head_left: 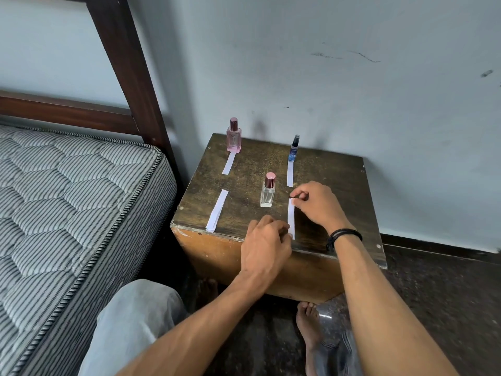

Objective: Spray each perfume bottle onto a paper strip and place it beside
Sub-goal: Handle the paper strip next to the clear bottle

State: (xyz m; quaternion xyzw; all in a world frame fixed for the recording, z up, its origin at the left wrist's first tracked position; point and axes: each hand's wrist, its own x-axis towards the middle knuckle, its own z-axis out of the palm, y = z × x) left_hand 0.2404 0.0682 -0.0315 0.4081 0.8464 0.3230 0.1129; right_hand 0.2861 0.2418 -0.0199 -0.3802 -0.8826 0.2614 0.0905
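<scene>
Three perfume bottles stand on a worn wooden table [333, 172]. A pink bottle [233, 137] at the back left has a paper strip [229, 163] lying in front of it. A slim blue bottle [294, 149] at the back right also has a strip [290, 175] before it. A clear bottle with a pink cap [267, 191] stands mid-table. Just right of it lies a white strip [291, 217]; my right hand [315, 204] pinches its far end and my left hand [267, 240] pinches its near end. A stack of spare strips [217, 210] lies at the front left.
A striped mattress [67, 213] on a dark wooden bed frame [130, 66] stands close on the left. The table backs against a pale wall [325, 77]. My knees and bare feet are below the table's front edge, on a dark floor [447, 294].
</scene>
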